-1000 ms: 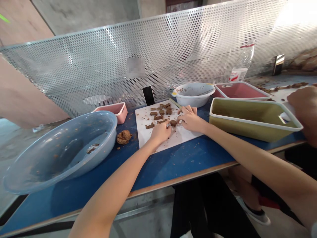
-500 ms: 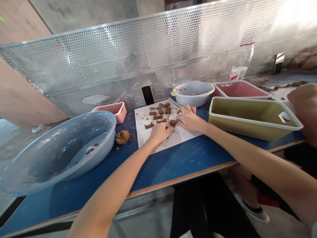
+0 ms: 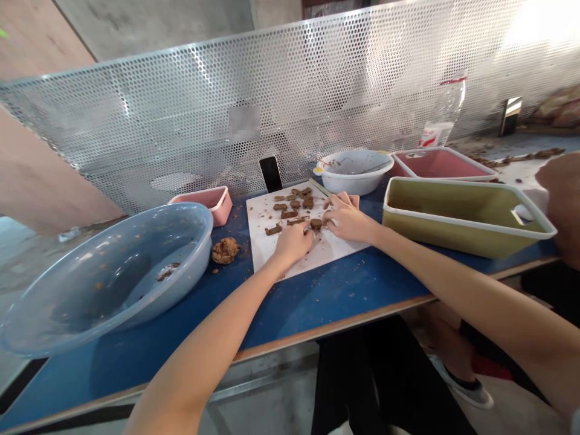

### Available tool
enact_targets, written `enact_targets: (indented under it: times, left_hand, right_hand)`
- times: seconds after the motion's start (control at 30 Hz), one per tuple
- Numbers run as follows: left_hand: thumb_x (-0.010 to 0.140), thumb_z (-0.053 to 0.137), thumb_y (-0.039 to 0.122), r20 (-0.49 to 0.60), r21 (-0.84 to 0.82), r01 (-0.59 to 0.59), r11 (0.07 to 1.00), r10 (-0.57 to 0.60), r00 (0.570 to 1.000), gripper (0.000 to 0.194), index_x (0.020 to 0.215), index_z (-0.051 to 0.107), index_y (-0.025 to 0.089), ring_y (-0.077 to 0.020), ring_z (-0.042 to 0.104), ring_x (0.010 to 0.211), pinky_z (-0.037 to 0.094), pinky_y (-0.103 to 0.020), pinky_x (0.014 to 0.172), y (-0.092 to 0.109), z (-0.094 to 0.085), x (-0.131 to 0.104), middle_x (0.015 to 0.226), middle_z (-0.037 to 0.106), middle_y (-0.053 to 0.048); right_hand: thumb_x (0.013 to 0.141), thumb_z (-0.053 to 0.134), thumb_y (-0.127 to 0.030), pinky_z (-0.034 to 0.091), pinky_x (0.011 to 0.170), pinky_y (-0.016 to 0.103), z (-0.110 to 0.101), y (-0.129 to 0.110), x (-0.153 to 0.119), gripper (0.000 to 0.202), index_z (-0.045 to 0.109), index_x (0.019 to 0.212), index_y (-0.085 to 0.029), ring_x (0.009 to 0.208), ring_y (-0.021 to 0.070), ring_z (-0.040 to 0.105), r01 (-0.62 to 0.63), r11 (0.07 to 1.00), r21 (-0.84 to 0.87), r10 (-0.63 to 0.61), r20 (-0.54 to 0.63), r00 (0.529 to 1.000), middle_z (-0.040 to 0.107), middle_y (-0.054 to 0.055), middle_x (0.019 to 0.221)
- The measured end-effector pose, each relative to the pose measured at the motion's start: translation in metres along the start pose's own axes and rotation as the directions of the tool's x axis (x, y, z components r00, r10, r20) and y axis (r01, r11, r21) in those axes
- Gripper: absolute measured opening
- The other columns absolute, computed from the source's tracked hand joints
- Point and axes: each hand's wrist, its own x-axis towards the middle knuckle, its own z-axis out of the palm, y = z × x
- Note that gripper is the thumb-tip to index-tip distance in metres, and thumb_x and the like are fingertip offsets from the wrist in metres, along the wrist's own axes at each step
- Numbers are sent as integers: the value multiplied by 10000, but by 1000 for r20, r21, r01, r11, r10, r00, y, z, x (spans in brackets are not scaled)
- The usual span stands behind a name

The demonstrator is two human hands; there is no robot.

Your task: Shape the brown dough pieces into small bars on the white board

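On a white board [image 3: 267, 257] lie several small brown clay-like pieces [image 3: 290, 214], with crumbs scattered round them. My left hand [image 3: 293, 243] rests at the board's front part, its fingers curled and one fingertip touching the left side of a small brown lump [image 3: 316, 224]. From the right, my right hand [image 3: 343, 216] reaches in with bent fingers, and its fingertips are at the lump's right side. The lump sits between both hands, on the board. Left of the board, a larger brown clump [image 3: 225, 250] lies on the blue table [image 3: 317, 302].
A big blue basin [image 3: 136, 272] and a small pink box [image 3: 221, 205] stand left. A phone [image 3: 270, 173] leans behind the board. At right are a white basin [image 3: 356, 172], a pink bin [image 3: 444, 164], a green bin [image 3: 462, 223], a bottle [image 3: 441, 118] and another person's arm [image 3: 564, 199].
Both hands stay almost in place around the small lump, with only slight finger movement. The other person's arm at the right edge has shifted slightly to the right.
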Motion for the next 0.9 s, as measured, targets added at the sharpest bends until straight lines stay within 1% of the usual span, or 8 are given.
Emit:
enact_targets:
  times: [0.13, 0.3, 0.37, 0.53, 0.6, 0.7, 0.8, 0.9]
  left_hand:
    - [1102, 569, 248, 16, 17, 1, 1000, -1, 1000, 493, 1568, 730, 213, -334, 812, 1198, 600, -409, 1067, 1, -1, 0, 1252, 867, -167]
    - [1113, 537, 265, 46, 76, -15, 997, 12, 999, 495, 1567, 723, 203, -338, 830, 1093, 612, -410, 988, 4, -4, -2, 1148, 877, -177]
    - [1121, 529, 277, 58, 97, -15, 995, 9, 998, 488, 1563, 720, 198, -330, 828, 1078, 610, -400, 974, 5, -5, -3, 1138, 877, -175]
    - [1115, 556, 301, 46, 108, -11, 994, 6, 999, 559, 1654, 622, 167, -330, 825, 1065, 614, -392, 952, 6, -5, -4, 1112, 872, -175]
    - [1108, 549, 274, 25, 76, -9, 997, 7, 1000, 506, 1581, 693, 168, -329, 828, 1051, 617, -396, 948, 5, -4, -5, 1090, 873, -171]
    - [1096, 525, 222, -18, 18, -15, 1000, 15, 1000, 400, 1354, 826, 164, -325, 827, 1076, 615, -394, 976, 5, -4, -5, 1102, 873, -171]
    - [1089, 531, 209, -30, 6, -19, 1000, 19, 999, 359, 1226, 859, 164, -326, 826, 1081, 616, -399, 995, 4, -3, -5, 1086, 874, -168]
    - [1087, 525, 205, -22, 8, -20, 1000, 21, 1000, 357, 1197, 863, 169, -326, 829, 1047, 622, -404, 981, 4, -3, -5, 1046, 874, -161]
  right_hand:
    - [982, 615, -216, 342, 1036, 566, 1, 0, 0, 251, 832, 857, -228, 1272, 382, 513, 12, 1000, -4, -12, 2, 1000, 689, 132, 1324]
    - [969, 641, -220, 341, 1046, 571, 2, 1, 0, 226, 833, 850, -232, 1281, 381, 510, 8, 1000, -5, -8, -5, 1000, 683, 134, 1323]
    - [973, 639, -215, 339, 1049, 571, 2, 1, 0, 229, 833, 853, -231, 1283, 380, 513, 3, 1000, -8, -4, -3, 1000, 685, 137, 1323]
    - [985, 625, -218, 336, 1060, 570, 0, 0, 0, 249, 838, 859, -234, 1285, 378, 521, -9, 1000, 10, 9, -3, 1000, 687, 135, 1311]
    - [982, 629, -225, 338, 1064, 573, 0, 0, 0, 245, 841, 860, -240, 1291, 381, 519, -19, 1000, 12, 19, 1, 1000, 685, 131, 1317]
    - [971, 631, -227, 341, 1066, 580, -1, 0, 0, 240, 841, 856, -247, 1297, 387, 516, -20, 1000, 10, 20, 7, 1000, 683, 129, 1321]
    - [967, 627, -226, 344, 1062, 581, -1, 1, -1, 239, 839, 859, -243, 1296, 393, 515, -11, 1000, 6, 11, 8, 1000, 684, 131, 1318]
    - [981, 621, -235, 347, 1055, 576, 1, 1, 0, 240, 838, 878, -231, 1289, 391, 520, -8, 1000, -3, 8, 4, 1000, 688, 138, 1322]
